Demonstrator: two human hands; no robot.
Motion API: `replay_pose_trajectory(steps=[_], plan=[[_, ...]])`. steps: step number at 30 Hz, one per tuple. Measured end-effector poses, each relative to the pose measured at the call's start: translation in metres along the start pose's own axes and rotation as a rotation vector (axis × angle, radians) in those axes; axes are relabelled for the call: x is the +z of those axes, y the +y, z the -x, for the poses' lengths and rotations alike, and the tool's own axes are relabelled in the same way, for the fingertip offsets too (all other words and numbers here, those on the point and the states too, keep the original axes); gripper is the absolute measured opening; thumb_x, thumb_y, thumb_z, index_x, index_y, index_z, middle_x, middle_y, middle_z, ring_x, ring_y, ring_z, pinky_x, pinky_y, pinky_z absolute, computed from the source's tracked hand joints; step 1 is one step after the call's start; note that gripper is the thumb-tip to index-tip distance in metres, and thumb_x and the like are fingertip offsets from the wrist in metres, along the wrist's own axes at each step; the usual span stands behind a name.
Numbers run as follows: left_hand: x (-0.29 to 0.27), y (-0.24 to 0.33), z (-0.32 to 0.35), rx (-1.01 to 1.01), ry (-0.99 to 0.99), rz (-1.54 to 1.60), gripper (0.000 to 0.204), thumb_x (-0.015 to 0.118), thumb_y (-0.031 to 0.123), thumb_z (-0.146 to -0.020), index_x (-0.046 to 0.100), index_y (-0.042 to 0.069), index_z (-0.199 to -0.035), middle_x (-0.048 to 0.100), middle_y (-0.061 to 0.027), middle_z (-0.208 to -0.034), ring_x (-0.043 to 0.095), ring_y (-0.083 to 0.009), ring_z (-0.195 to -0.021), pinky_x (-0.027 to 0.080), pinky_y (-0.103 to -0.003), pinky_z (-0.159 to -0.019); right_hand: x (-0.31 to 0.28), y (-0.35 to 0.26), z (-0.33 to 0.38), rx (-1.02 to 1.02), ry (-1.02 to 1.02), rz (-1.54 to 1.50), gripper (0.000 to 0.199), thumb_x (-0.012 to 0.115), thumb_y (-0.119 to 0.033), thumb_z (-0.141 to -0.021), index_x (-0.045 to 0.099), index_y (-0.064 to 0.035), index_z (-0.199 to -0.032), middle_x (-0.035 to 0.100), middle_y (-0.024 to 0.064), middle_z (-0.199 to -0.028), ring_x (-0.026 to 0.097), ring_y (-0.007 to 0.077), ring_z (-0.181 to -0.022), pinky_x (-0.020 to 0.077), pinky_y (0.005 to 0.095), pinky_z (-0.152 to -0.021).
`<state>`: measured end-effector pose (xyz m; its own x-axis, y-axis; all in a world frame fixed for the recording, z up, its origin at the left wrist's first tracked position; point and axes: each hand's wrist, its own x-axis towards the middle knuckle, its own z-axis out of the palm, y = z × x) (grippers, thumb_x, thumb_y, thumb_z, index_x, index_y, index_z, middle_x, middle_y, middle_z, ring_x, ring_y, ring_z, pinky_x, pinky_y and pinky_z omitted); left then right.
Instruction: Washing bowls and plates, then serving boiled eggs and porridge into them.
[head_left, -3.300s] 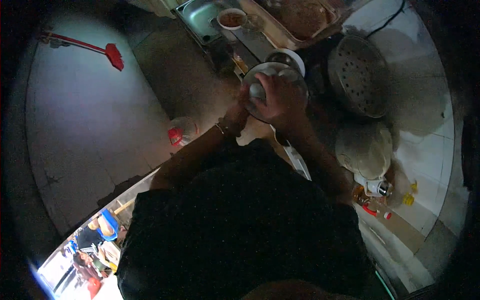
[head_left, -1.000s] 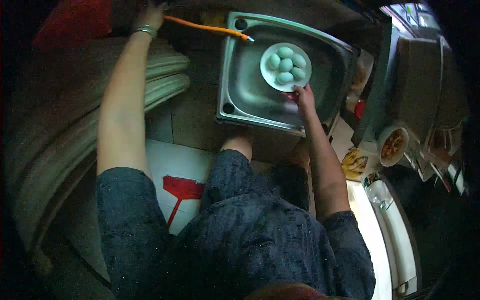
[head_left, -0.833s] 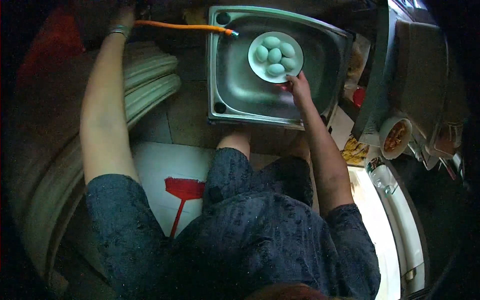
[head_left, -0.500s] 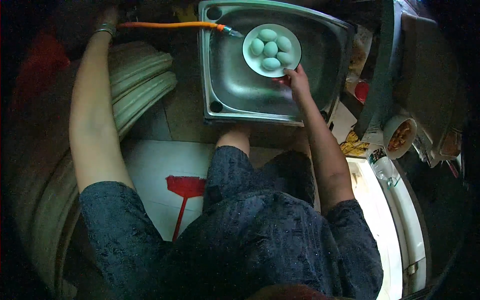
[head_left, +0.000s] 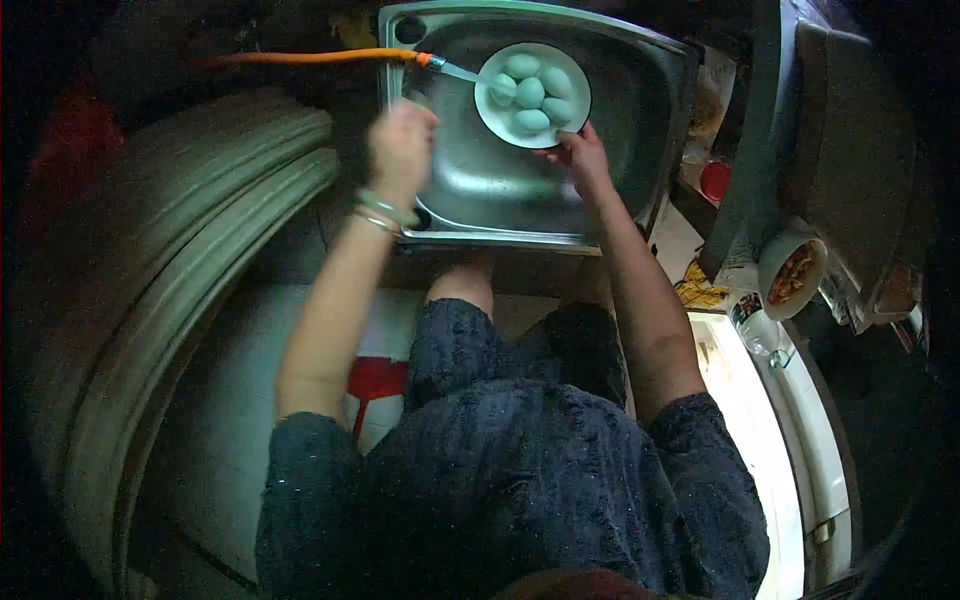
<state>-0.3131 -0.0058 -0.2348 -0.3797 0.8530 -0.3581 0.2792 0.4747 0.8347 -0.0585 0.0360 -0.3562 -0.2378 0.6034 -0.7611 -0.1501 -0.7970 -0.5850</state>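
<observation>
A round white dish holds several pale blue-green eggs over the metal sink. My right hand grips its near right rim, thumb on top and fingers underneath. From the left, an orange hose reaches over the sink edge, and a clear stream of water runs from its tip onto the leftmost eggs. My left hand, with bracelets at the wrist, is raised over the sink's left edge, below the hose and apart from the dish. Motion blurs its fingers.
Right of the sink, a bowl of food and a clear glass stand near a red lid. A stack of pale ridged boards flanks me at left. On the floor lies a red broom.
My left hand has come from the hose's far left end to the sink's left edge. Water now streams from the hose onto the eggs. The right hand still grips the dish.
</observation>
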Motion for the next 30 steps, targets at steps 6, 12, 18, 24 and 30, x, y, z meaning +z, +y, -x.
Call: replay_pose_trajectory(steps=[6,12,18,24,30], plan=[[0.102,-0.028,-0.030,0.288,0.171,-0.259,0.034,0.043,0.013,-0.085,0.048,0.001,-0.116,0.047,-0.0176,-0.113,0.045,-0.0323,-0.106,0.037,-0.039,-0.090,0.002,0.003,-0.005,0.017,0.004,0.007,0.047,0.048,-0.002,-0.079,0.036,-0.0065,-0.124,0.060,0.0145,-0.096,0.064,0.0241,-0.063,0.0505,0.0249,-0.047],[0.138,-0.034,-0.057,0.578,0.011,-0.679,0.045,0.046,0.023,-0.084,0.042,0.006,-0.125,0.039,-0.0126,-0.131,0.032,-0.0330,-0.123,0.026,-0.046,-0.101,0.015,0.006,-0.006,-0.001,0.027,0.089,0.038,0.047,-0.001,-0.077,0.042,-0.0045,-0.115,0.060,0.0114,-0.091,0.064,0.0232,-0.061,0.0496,0.0241,-0.047],[0.140,-0.030,-0.061,0.653,-0.240,-0.971,0.053,0.047,0.037,-0.084,0.035,0.014,-0.131,0.033,-0.0054,-0.138,0.022,-0.0280,-0.130,0.018,-0.052,-0.103,0.028,0.004,-0.006,-0.016,0.015,0.016,0.038,0.047,-0.003,-0.080,0.042,-0.0065,-0.118,0.061,0.0123,-0.091,0.063,0.0217,-0.060,0.0507,0.0260,-0.048],[0.128,-0.039,-0.067,0.619,-0.181,-0.882,0.057,0.044,0.044,-0.084,0.034,0.017,-0.133,0.026,-0.0048,-0.142,0.018,-0.0259,-0.133,0.011,-0.056,-0.102,0.025,-0.006,-0.004,-0.046,-0.063,0.046,0.036,0.048,-0.005,-0.080,0.043,-0.0035,-0.115,0.061,0.0124,-0.091,0.063,0.0220,-0.061,0.0505,0.0250,-0.050],[0.138,-0.032,-0.056,0.385,-0.055,-0.893,0.058,0.044,0.043,-0.085,0.034,0.012,-0.134,0.026,-0.0061,-0.142,0.017,-0.0269,-0.133,0.012,-0.057,-0.101,0.024,-0.002,-0.009,-0.019,-0.077,0.020,0.040,0.049,-0.004,-0.079,0.042,-0.0040,-0.118,0.061,0.0125,-0.091,0.063,0.0216,-0.061,0.0507,0.0256,-0.052]])
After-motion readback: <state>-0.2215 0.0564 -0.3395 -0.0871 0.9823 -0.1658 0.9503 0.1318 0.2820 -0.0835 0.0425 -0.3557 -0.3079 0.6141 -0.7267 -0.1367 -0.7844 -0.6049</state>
